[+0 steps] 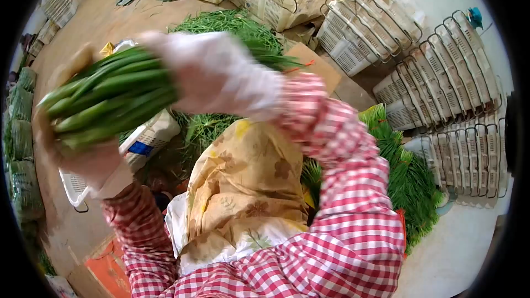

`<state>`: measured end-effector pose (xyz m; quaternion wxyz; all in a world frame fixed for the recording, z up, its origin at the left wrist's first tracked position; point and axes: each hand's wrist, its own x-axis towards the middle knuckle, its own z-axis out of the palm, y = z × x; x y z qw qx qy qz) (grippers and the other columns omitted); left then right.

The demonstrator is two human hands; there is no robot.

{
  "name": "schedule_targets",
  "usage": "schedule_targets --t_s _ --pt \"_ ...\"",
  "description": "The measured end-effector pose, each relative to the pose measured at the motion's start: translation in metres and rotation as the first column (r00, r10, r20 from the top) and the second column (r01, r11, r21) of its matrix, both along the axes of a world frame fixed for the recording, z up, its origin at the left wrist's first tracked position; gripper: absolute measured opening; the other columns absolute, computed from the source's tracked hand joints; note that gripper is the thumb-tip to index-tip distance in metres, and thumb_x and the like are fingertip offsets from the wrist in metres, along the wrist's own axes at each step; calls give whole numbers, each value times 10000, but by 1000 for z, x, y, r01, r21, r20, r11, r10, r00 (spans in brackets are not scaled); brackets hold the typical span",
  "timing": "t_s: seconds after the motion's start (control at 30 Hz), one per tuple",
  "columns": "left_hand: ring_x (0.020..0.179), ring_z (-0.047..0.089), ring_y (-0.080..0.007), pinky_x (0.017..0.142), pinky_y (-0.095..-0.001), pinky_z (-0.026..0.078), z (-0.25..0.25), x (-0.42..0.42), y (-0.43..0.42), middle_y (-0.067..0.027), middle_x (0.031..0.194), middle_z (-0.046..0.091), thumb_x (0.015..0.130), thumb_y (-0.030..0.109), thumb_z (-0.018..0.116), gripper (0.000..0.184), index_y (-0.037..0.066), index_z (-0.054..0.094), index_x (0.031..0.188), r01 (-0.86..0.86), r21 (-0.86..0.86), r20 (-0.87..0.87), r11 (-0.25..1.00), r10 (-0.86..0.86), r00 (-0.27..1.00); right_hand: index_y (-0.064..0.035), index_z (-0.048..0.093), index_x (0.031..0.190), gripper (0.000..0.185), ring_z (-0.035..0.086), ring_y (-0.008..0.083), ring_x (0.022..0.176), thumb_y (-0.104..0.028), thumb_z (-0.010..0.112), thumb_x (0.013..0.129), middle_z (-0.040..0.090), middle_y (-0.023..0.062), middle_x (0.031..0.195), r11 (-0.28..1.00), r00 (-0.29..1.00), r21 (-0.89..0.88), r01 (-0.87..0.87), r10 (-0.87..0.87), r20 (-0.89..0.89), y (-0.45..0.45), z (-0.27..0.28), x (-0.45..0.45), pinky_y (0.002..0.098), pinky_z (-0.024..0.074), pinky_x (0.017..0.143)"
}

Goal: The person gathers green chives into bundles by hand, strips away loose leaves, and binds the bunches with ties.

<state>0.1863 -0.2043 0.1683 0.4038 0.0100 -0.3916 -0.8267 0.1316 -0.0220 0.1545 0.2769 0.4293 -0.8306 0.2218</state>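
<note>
A thick bunch of Chinese chives (110, 91) is held up sideways at the left, its pale cut ends toward the left and its leaves trailing right. My right hand (171, 60), in a pale glove, is closed over the leafy part from above. At the pale ends, my gloved left hand (52, 138) is wrapped around the bunch, its fingers blurred by motion. Beneath the bunch stands a white plastic crate (157, 132) with a blue patch, partly hidden by my left arm. A patterned yellowish apron (248, 171) covers my lap.
Loose green leaves (232, 25) lie heaped on the floor ahead. Tied chive bunches (408, 182) are piled at my right. White crates (276, 3) stand at the back, with stacked crates (441, 83) along the right wall. Wrapped green bundles (23, 149) line the left edge.
</note>
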Motion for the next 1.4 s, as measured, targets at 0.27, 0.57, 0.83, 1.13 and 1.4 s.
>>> schedule_targets --t_s 0.27,0.57,0.83,1.13,1.4 --pt "1196 467 -327 1042 -422 331 -66 -65 -65 -129 989 614 921 218 508 254 -23 588 933 672 -19 -141 740 -668 731 -53 471 1242 500 660 293 785 -106 585 758 656 155 851 442 481 574 690 -872 93 249 -77 -4 351 536 668" --pt "922 584 -232 852 -359 470 -121 -8 -216 -81 837 596 911 210 546 200 17 596 914 534 119 405 837 -532 744 -63 486 1171 604 617 338 975 -333 728 688 637 202 1045 399 135 685 609 -904 407 270 -172 -93 411 485 844" --pt "858 639 -225 814 -348 492 -119 105 -256 -83 843 666 888 272 567 236 47 639 883 -22 7 634 1000 13 773 -95 297 1402 821 576 327 1020 -674 421 834 554 187 1166 120 130 501 857 -991 14 248 -313 -85 463 477 819" --pt "741 625 -121 726 -272 461 -155 169 -304 -25 765 661 882 333 540 262 95 646 852 -240 -158 774 958 271 572 60 197 1393 901 484 377 1179 -490 599 803 438 324 1288 361 133 649 669 -918 373 348 -318 -44 399 414 960" --pt "616 585 -60 567 -171 434 -216 120 -393 18 678 622 899 236 542 205 77 637 811 -136 -373 739 918 382 555 30 517 1211 549 604 360 967 -377 583 849 606 244 1092 676 685 639 367 -661 306 16 -129 -182 414 474 837"
